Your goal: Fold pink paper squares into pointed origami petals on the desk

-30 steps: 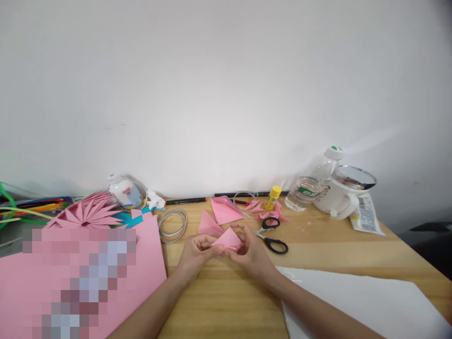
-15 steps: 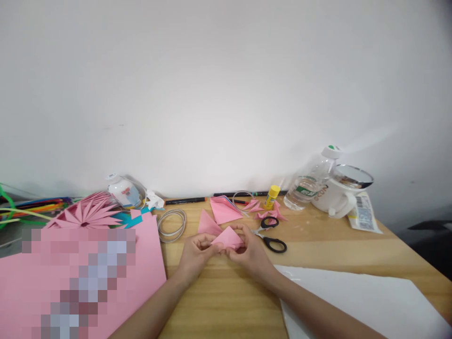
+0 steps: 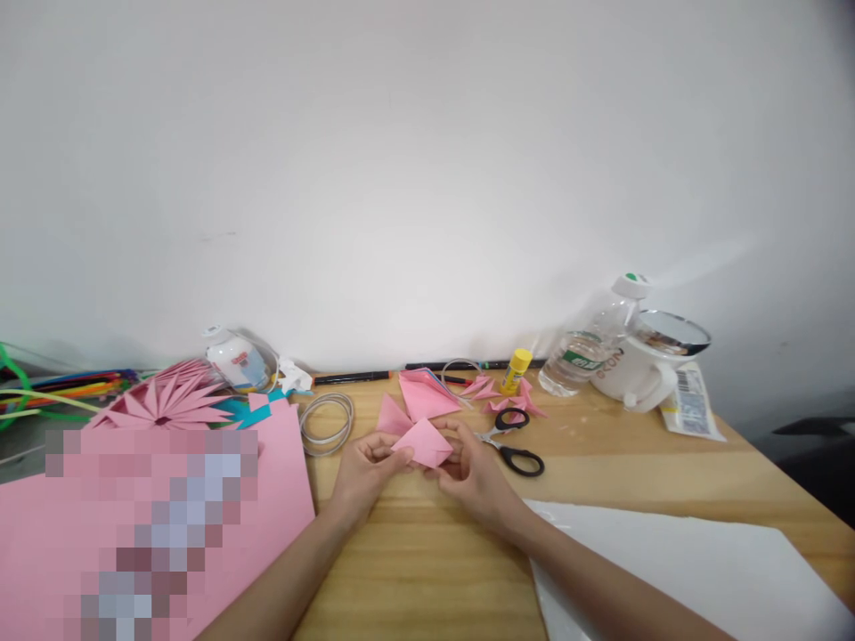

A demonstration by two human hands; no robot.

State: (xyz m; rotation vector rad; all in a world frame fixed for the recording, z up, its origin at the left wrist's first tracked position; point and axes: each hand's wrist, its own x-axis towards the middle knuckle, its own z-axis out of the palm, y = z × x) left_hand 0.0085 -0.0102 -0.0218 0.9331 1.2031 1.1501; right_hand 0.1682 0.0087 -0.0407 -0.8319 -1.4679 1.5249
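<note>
Between my hands, just above the wooden table, is a folded piece of pink paper (image 3: 423,442) shaped like a diamond. My left hand (image 3: 369,463) pinches its left corner, thumb in front and fingers behind. At the right corner, my right hand (image 3: 473,467) is closed on the paper, its fingers partly hidden behind it. Beyond the hands lie a pink triangular paper piece (image 3: 392,415) and a larger folded pink paper (image 3: 427,394). Scissors (image 3: 513,438) with black handles rest just right of my right hand.
A yellow glue stick (image 3: 516,372), a water bottle (image 3: 580,352) and a white mug (image 3: 634,374) stand at the back right. Left are a tape ring (image 3: 327,425), pink sheets (image 3: 280,499) and a pleated paper flower (image 3: 164,405). A white board (image 3: 674,561) lies front right.
The pink paper has turned in my hands, from a peaked triangular look to a flat diamond facing me. Both hands remain at its sides, with small shifts of the fingers.
</note>
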